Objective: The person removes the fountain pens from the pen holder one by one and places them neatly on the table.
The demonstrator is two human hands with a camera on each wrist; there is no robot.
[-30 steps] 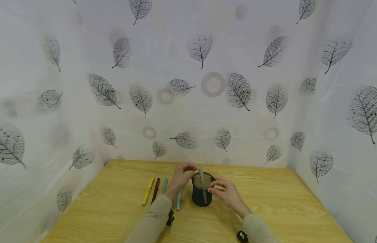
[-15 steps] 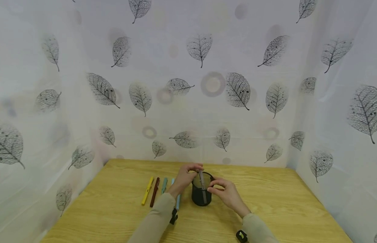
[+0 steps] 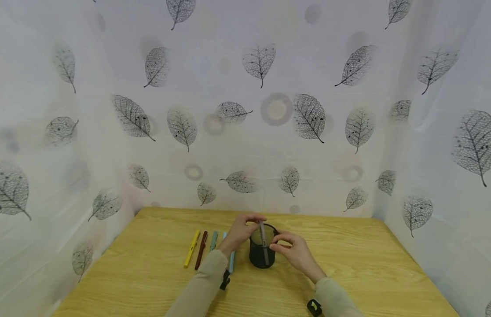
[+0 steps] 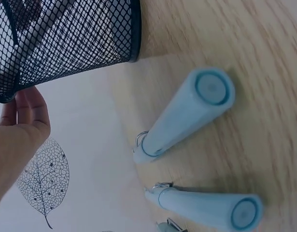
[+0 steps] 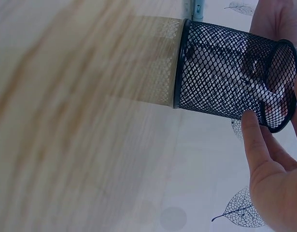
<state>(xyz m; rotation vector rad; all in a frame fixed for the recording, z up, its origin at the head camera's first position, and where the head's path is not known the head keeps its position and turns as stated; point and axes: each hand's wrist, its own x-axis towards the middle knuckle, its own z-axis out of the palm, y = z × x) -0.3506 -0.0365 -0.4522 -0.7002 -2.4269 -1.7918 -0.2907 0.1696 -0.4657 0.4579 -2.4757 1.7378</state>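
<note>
A black mesh pen holder [image 3: 256, 259] stands upright on the table. Inside it a grey pen [image 3: 263, 237] leans, its upper end rising above the rim. My left hand [image 3: 238, 233] reaches over the rim and pinches the pen's top between thumb and fingers. On the other side, my right hand [image 3: 296, 254] grips the holder's wall near the rim; the right wrist view shows a fingertip [image 5: 249, 118] against the mesh. In the left wrist view, the holder [image 4: 85, 41] partly hides the left fingers and the grey pen.
Left of the holder lie a yellow pen [image 3: 192, 249], a dark red pen [image 3: 201, 251], a teal pen [image 3: 214, 240] and light blue pens [image 4: 182, 116], partly under the left forearm. Leaf-printed curtains [image 3: 245, 145] enclose the wooden table [image 3: 348, 251] at the back and sides.
My left hand has moved right, from beside the rim onto the grey pen's top. The right hand keeps its grip on the holder, and the pens on the table have not moved.
</note>
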